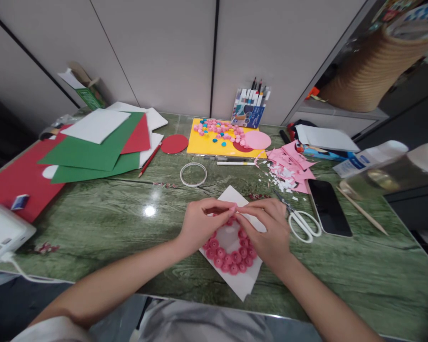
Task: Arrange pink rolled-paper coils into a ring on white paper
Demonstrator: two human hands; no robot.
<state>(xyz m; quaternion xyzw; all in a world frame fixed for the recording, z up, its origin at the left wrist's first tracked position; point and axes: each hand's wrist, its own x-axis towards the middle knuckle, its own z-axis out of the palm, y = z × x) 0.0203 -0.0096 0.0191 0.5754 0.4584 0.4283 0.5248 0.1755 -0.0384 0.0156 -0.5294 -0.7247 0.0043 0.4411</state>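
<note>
My left hand [204, 222] and my right hand [269, 228] meet at the fingertips, both pinching a small pink paper piece [234, 209]; its exact shape is partly hidden by the fingers. Just beneath them, a ring of pink rolled-paper flowers [231, 259] lies on white paper [245, 285], its centre bare white. The upper part of the ring is partly covered by my hands. White-handled scissors [304, 225] rest beside my right hand, blades pointing away.
Behind are a tape roll [193, 175], a yellow sheet [199, 146] with small coloured paper rolls, and pink scraps [294, 164]. A phone [328, 207] and wooden stick [364, 211] lie right. Green sheets [92, 152], a red pencil [150, 160] and a white charger [7, 232] are left.
</note>
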